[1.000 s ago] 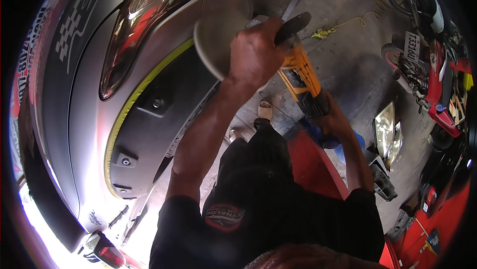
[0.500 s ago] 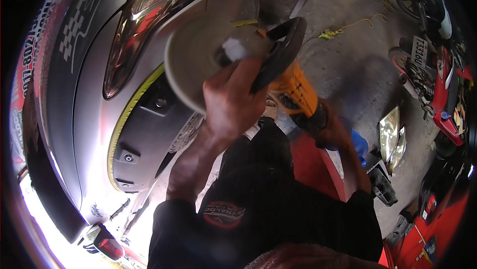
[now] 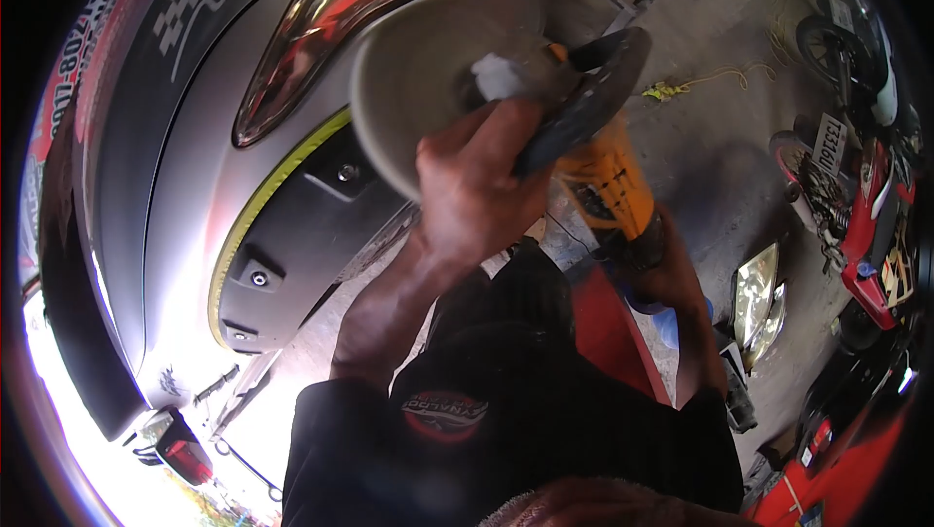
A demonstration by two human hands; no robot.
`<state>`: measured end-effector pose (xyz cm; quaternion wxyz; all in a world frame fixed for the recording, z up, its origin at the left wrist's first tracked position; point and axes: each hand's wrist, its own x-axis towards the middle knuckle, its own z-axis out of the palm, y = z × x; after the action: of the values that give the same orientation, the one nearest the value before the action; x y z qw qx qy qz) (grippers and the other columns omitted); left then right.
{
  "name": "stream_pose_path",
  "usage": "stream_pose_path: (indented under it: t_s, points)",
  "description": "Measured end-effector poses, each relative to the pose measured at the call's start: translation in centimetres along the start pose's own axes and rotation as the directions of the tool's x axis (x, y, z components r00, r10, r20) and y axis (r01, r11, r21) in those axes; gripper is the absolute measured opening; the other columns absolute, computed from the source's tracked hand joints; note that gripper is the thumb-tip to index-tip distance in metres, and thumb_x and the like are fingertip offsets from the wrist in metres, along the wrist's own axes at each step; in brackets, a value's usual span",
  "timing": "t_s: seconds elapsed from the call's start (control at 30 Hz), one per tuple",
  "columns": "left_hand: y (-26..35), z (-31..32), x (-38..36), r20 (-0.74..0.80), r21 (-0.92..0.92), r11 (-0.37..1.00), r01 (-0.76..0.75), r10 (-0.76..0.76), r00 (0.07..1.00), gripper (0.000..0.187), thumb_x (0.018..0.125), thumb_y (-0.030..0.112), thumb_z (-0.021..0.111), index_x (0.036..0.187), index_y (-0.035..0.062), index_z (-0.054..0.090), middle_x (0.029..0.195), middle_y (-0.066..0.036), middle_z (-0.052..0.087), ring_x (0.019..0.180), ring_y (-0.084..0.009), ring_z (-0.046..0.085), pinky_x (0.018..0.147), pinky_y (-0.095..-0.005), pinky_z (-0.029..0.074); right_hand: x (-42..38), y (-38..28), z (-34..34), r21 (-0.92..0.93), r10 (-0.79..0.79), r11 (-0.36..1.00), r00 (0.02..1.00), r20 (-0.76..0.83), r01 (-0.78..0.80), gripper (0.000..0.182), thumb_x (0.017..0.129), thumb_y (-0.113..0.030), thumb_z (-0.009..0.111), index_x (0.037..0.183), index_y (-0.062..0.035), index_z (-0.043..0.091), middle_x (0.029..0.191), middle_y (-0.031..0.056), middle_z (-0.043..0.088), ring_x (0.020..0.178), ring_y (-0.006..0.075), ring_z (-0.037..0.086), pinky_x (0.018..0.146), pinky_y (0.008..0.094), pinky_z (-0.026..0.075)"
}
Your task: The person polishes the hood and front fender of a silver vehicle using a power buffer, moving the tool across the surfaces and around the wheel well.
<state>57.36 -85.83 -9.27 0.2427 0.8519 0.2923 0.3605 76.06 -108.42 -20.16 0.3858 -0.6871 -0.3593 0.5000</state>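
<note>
Fingers of the left hand [image 3: 472,191] curl round the black handle [image 3: 595,104]; those of the right hand [image 3: 662,279] wrap the yellow power tool [image 3: 613,181] at its rear. Its round pad [image 3: 394,104] blurs, apparently spinning, beside the car [image 3: 209,128]; whether they touch, I can't tell.

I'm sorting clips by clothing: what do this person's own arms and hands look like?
The left hand and right hand are ungloved, the forearms bare below the short sleeves of a black T-shirt. An oval red-and-pale logo marks its front. The left wrist shows no watch; the right is too dim to tell.
</note>
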Motion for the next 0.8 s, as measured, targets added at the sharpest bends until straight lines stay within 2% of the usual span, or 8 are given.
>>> stream_pose_path:
  t_s: [0.07, 0.17, 0.27, 0.37, 0.47, 0.63, 0.73, 0.8]
  points:
    - [-0.2, 0.8, 0.5, 0.001, -0.052, 0.997, 0.064, -0.064, 0.998, 0.024, 0.072, 0.001, 0.079, 0.093, 0.0017, 0.067, 0.076, -0.011, 0.069, 0.067, -0.0230, 0.071, 0.060, -0.0331, 0.054, 0.3, -0.9, 0.1, -0.019, 0.135, 0.991, 0.990, -0.031, -0.135, 0.093, 0.072, -0.005, 0.086, 0.149, -0.0057, 0.036, 0.131, 0.0169, 0.061, 0.125, 0.0267, 0.059, 0.105, 0.0396, 0.047]
    - [-0.1, -0.3, -0.1, -0.001, 0.026, 0.999, 0.024, -0.024, 1.000, 0.026, 0.071, 0.002, 0.079, 0.095, 0.0020, 0.068, 0.077, -0.011, 0.070, 0.067, -0.0247, 0.071, 0.060, -0.0338, 0.055, 0.1, -1.7, 0.9, -0.037, 0.096, 0.994, 0.992, -0.082, -0.100, 0.093, 0.071, -0.003, 0.085, 0.150, -0.0068, 0.036, 0.132, 0.0167, 0.061, 0.125, 0.0263, 0.059, 0.104, 0.0395, 0.048]
    - [1.2, -3.7, -2.3, -0.001, 0.087, 0.996, -0.026, 0.027, 1.000, 0.026, 0.070, 0.002, 0.079, 0.094, 0.0015, 0.068, 0.078, -0.012, 0.070, 0.067, -0.0271, 0.071, 0.061, -0.0341, 0.055, -0.8, -2.1, 1.1, -0.009, 0.033, 0.999, 0.999, 0.019, -0.032, 0.092, 0.072, -0.005, 0.086, 0.150, -0.0080, 0.038, 0.132, 0.0155, 0.061, 0.124, 0.0247, 0.059, 0.102, 0.0392, 0.049]
    - [2.2, -7.4, -5.9, -0.036, 0.247, 0.962, -0.112, 0.125, 0.991, 0.030, 0.072, 0.004, 0.082, 0.097, -0.0010, 0.064, 0.080, -0.016, 0.070, 0.069, -0.0280, 0.072, 0.063, -0.0346, 0.056, -1.2, -2.3, 2.2, -0.035, -0.186, 0.981, 0.979, 0.088, 0.189, 0.093, 0.071, -0.008, 0.086, 0.151, -0.0102, 0.038, 0.132, 0.0167, 0.063, 0.124, 0.0270, 0.061, 0.100, 0.0393, 0.051]
    - [2.9, -9.7, -8.6, -0.045, 0.199, 0.978, -0.062, 0.072, 0.996, 0.037, 0.065, 0.007, 0.078, 0.099, -0.0019, 0.066, 0.082, -0.019, 0.068, 0.071, -0.0332, 0.070, 0.064, -0.0411, 0.056, -1.4, -5.3, 2.1, -0.113, -0.014, 0.993, 0.974, 0.226, 0.041, 0.096, 0.072, -0.013, 0.088, 0.152, -0.0110, 0.036, 0.132, 0.0189, 0.063, 0.124, 0.0310, 0.061, 0.100, 0.0402, 0.051]
    - [3.7, -9.3, -7.4, -0.039, 0.285, 0.957, -0.058, 0.072, 0.997, 0.038, 0.061, 0.005, 0.075, 0.097, -0.0025, 0.067, 0.082, -0.018, 0.067, 0.068, -0.0334, 0.069, 0.063, -0.0417, 0.056, -1.1, -5.5, 1.4, -0.170, -0.064, 0.980, 0.978, 0.201, 0.099, 0.096, 0.071, -0.015, 0.089, 0.152, -0.0109, 0.037, 0.130, 0.0205, 0.064, 0.124, 0.0338, 0.061, 0.101, 0.0405, 0.050]
    - [3.1, -5.9, -4.8, -0.080, 0.188, 0.982, -0.030, 0.046, 0.996, 0.033, 0.062, 0.000, 0.074, 0.094, -0.0006, 0.066, 0.078, -0.015, 0.065, 0.065, -0.0312, 0.068, 0.059, -0.0387, 0.054, -1.3, -5.1, -0.3, -0.232, -0.009, 0.972, 0.994, 0.105, 0.034, 0.094, 0.071, -0.015, 0.088, 0.150, -0.0083, 0.039, 0.128, 0.0202, 0.065, 0.123, 0.0316, 0.062, 0.101, 0.0402, 0.050]
    - [2.4, -3.7, -3.2, -0.075, 0.011, 1.000, 0.009, -0.008, 0.997, 0.030, 0.066, -0.001, 0.075, 0.093, 0.0023, 0.065, 0.076, -0.013, 0.064, 0.063, -0.0307, 0.067, 0.054, -0.0376, 0.053, -1.2, -5.2, -1.8, -0.245, 0.048, 0.969, 0.997, 0.061, -0.032, 0.093, 0.070, -0.016, 0.087, 0.149, -0.0061, 0.040, 0.128, 0.0200, 0.065, 0.122, 0.0299, 0.062, 0.101, 0.0397, 0.050]
